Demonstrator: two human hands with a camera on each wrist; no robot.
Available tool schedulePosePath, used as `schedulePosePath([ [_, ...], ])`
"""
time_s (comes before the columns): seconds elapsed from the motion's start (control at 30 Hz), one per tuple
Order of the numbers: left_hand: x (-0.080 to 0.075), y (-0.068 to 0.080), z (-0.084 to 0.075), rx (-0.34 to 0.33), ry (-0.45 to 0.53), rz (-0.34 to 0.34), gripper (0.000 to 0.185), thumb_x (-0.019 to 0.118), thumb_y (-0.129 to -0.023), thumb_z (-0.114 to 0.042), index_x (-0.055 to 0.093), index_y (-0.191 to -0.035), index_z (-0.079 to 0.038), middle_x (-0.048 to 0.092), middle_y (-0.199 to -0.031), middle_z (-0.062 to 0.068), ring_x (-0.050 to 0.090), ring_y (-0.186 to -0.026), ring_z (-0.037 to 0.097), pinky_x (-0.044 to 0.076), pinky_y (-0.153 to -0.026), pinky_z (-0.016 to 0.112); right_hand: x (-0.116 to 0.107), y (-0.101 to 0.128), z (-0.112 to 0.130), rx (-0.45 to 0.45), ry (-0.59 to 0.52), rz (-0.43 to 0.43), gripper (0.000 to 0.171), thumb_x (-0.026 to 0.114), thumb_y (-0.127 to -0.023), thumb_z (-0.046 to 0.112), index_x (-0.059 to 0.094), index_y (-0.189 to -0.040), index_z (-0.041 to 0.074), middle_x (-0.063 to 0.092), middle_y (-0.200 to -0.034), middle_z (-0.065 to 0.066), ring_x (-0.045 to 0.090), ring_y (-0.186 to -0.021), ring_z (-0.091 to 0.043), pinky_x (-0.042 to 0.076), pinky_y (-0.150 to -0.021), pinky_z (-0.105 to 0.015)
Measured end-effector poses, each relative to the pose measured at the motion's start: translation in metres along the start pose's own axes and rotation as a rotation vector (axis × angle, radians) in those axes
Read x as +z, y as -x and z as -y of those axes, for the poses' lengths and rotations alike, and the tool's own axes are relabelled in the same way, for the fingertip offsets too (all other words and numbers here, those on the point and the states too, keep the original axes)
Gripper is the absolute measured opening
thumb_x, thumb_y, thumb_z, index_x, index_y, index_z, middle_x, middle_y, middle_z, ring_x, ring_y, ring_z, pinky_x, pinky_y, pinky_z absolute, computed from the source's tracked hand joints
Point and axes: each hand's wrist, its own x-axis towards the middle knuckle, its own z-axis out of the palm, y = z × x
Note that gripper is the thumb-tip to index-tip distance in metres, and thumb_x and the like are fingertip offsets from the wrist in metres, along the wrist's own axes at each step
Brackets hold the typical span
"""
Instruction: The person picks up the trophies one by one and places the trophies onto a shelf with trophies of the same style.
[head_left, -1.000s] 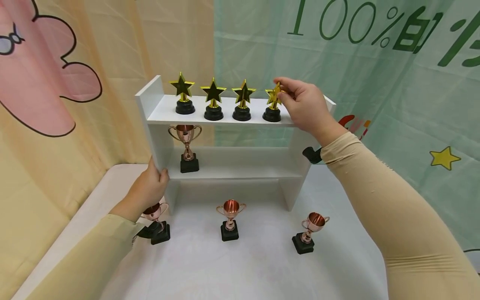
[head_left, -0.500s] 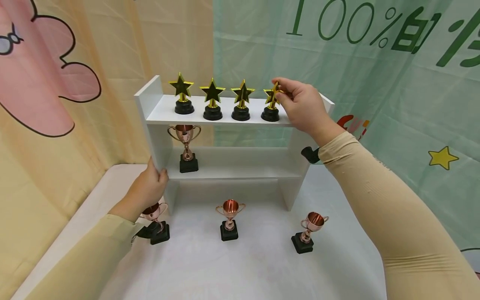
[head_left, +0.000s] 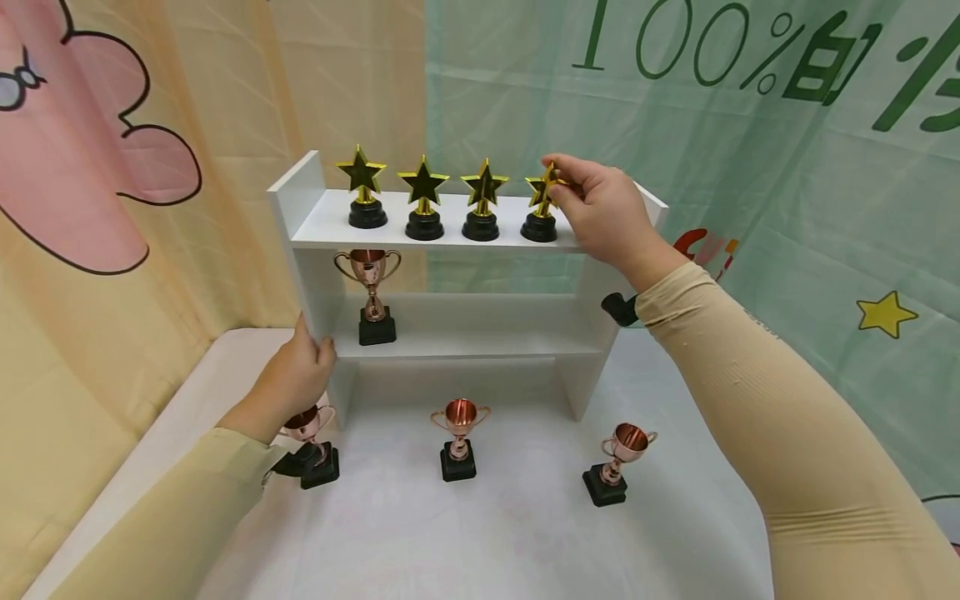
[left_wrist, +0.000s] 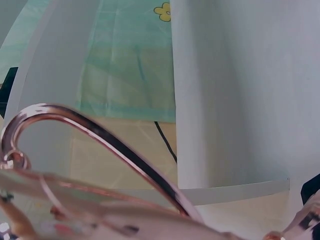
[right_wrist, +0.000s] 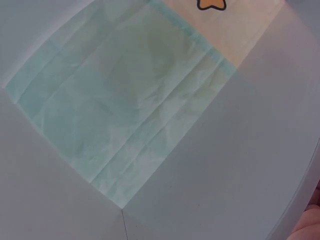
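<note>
Right hand (head_left: 603, 212) pinching rightmost gold star trophy (head_left: 542, 204), standing on top shelf of white shelf unit (head_left: 450, 229). Left hand (head_left: 296, 375) gripping unit's left side panel, bracing. Trophy likely being light, rigid plastic, tippy; star or stem offering best hold.
</note>
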Motion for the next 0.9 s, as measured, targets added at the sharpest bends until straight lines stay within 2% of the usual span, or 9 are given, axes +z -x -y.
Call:
schedulePosePath([
  [0.47, -0.0002, 0.0, -0.0003, 0.004, -0.005, -0.006, 0.068, 0.03, -0.112, -0.028, -0.002, -0.167, -0.004, 0.036, -0.158, 0.042, 0.048, -0.137, 0.062, 0.041, -0.109, 0.075, -0.002, 0.0004, 0.0015, 0.001, 0.002, 0.007, 0.041, 0.057, -0.109, 0.016, 0.061, -0.15, 0.017, 0.073, -0.132, -0.014, 0.069, -0.109, -0.024, 0.045, -0.076, -0.017],
  [0.7, 0.0004, -0.0001, 0.0013, 0.006, 0.002, 0.001, 0.068, 0.03, -0.112, -0.028, -0.003, -0.167, -0.006, 0.036, -0.159, 0.041, 0.048, -0.138, 0.062, 0.04, -0.109, 0.075, -0.0032, 0.0011, 0.0027, -0.004, 0.01, 0.018, 0.043, 0.056, -0.109, 0.017, 0.059, -0.151, 0.017, 0.073, -0.129, -0.014, 0.063, -0.095, -0.016, 0.04, -0.069, -0.02],
  [0.8, 0.0003, -0.0001, 0.0015, 0.006, 0.002, 0.002, 0.068, 0.03, -0.112, -0.028, -0.003, -0.167, -0.006, 0.036, -0.159, 0.041, 0.047, -0.138, 0.062, 0.04, -0.109, 0.075, -0.0041, 0.0018, 0.0036, 0.0, 0.014, 0.025, 0.045, 0.057, -0.108, 0.016, 0.057, -0.154, 0.018, 0.073, -0.131, -0.014, 0.064, -0.097, -0.017, 0.041, -0.069, -0.02],
  [0.83, 0.0001, 0.0, 0.0013, 0.006, 0.0, 0.001, 0.068, 0.03, -0.112, -0.028, -0.003, -0.167, -0.005, 0.036, -0.159, 0.041, 0.048, -0.138, 0.062, 0.04, -0.109, 0.075, -0.0045, 0.0021, 0.0042, 0.001, 0.014, 0.03, 0.047, 0.057, -0.108, 0.016, 0.055, -0.155, 0.019, 0.073, -0.133, -0.014, 0.065, -0.1, -0.018, 0.042, -0.072, -0.021],
  [0.9, -0.0004, 0.0002, 0.001, 0.003, -0.004, 0.0, 0.068, 0.03, -0.112, -0.027, -0.003, -0.167, -0.005, 0.036, -0.159, 0.041, 0.048, -0.137, 0.062, 0.041, -0.109, 0.075, -0.0054, 0.0029, 0.0055, 0.005, 0.005, 0.043, 0.051, 0.058, -0.108, 0.017, 0.05, -0.158, 0.019, 0.07, -0.14, -0.013, 0.068, -0.113, -0.02, 0.051, -0.085, -0.022],
])
